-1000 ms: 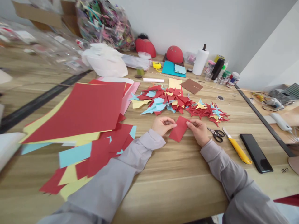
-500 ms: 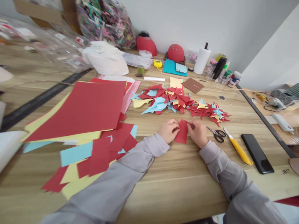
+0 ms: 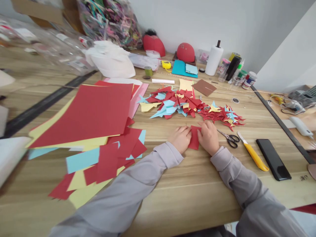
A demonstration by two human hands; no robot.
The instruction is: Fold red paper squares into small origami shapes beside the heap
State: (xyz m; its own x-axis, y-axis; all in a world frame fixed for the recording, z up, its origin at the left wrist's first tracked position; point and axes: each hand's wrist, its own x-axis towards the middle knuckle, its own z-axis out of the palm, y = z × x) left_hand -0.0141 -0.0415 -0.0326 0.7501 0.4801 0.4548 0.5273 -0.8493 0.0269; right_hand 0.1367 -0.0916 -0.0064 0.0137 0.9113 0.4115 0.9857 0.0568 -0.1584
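A small red paper piece (image 3: pixel 194 139) lies on the wooden table between my two hands. My left hand (image 3: pixel 181 139) has its fingers together on the paper's left edge. On the right edge, my right hand (image 3: pixel 208 135) has its fingers closed on the same paper. Just beyond them is a pile of folded red, blue and yellow paper pieces (image 3: pixel 170 104), with smaller pointed pieces (image 3: pixel 217 113) to its right. Black-handled scissors (image 3: pixel 232 141) lie right of my right hand.
A yellow cutter (image 3: pixel 255 158) and a black phone (image 3: pixel 273 159) lie at the right. Large red sheets (image 3: pixel 91 113) and cut rectangles (image 3: pixel 107 161) cover the left side. A white bottle (image 3: pixel 214 61) stands at the back.
My right fingers have moved further over the top of the red paper, and my left hand lies flatter along its edge. The paper sits straighter. The view has shifted slightly.
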